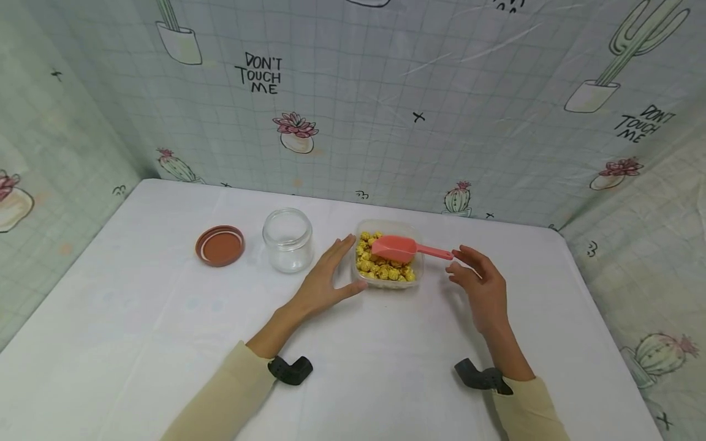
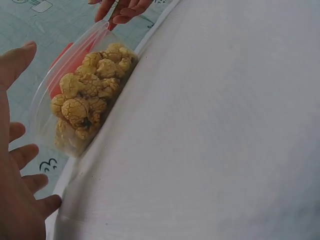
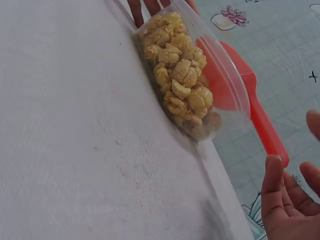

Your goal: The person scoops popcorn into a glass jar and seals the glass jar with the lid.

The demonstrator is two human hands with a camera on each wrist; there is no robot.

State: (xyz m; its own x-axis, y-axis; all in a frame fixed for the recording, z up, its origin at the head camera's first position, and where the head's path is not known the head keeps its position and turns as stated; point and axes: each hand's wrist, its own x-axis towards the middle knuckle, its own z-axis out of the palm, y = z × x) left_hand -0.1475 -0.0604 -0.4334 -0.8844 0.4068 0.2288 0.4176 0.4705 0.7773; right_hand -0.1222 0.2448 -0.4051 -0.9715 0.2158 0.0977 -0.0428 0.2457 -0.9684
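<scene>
A clear plastic container [image 1: 388, 284] of yellow popcorn [image 1: 365, 264] stands on the table, with a red scoop [image 1: 393, 248] lying on the popcorn. The scoop's handle sticks out over the right rim. My left hand [image 1: 322, 283] is at the container's left side, thumb and fingers spread; whether it touches the wall I cannot tell. Around the handle's end hovers my right hand [image 1: 481, 286], its fingers apart and loosely bent. In the right wrist view a fingertip [image 3: 274, 167] overlaps the handle tip, and contact is unclear. Popcorn [image 2: 90, 85] also shows through the wall in the left wrist view.
To the left of the container is a clear glass jar [image 1: 289, 245], its top uncovered. A brown round lid [image 1: 220, 246] lies left of the jar. White cloth covers the table [image 1: 375, 367], and a patterned curtain [image 1: 353, 79] hangs behind and at both sides.
</scene>
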